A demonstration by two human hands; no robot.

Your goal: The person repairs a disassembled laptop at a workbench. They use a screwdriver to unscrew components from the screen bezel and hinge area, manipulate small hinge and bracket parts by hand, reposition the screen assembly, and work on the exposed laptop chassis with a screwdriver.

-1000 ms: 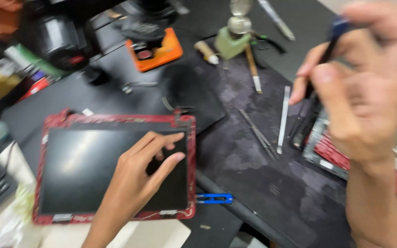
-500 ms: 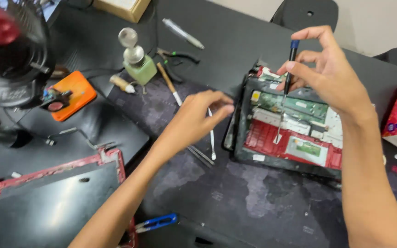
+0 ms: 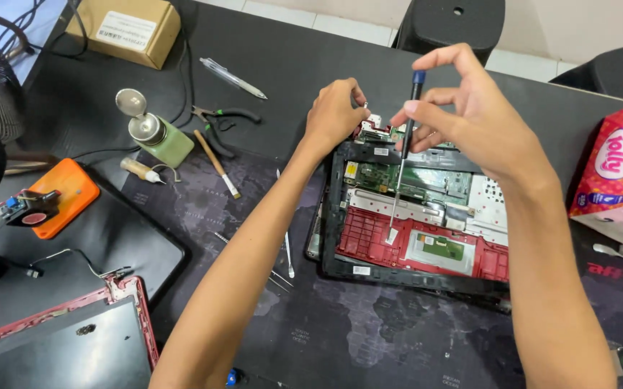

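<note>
An opened red laptop base [image 3: 369, 241] lies on the dark mat, its green circuit boards exposed. My right hand [image 3: 470, 115] pinches the blue-capped top of a thin screwdriver [image 3: 403, 155], which stands upright with its tip down on the red frame. My left hand [image 3: 336, 112] rests with closed fingers on the far left corner of the laptop base, by the hinge. A red-framed screen panel [image 3: 74, 338] lies face up at the lower left.
A green pump bottle [image 3: 156, 133], pliers [image 3: 225, 119], a brush [image 3: 216, 164], a pen [image 3: 232, 78] and a cardboard box [image 3: 124, 29] lie at the back left. An orange device [image 3: 56, 196] sits left. Metal pry tools [image 3: 287, 248] lie beside the laptop. A tissue pack [image 3: 617, 173] stands right.
My left hand left the screen panel and moved across to the laptop base's far corner. The view swung right. My right hand set the screwdriver upright over the laptop.
</note>
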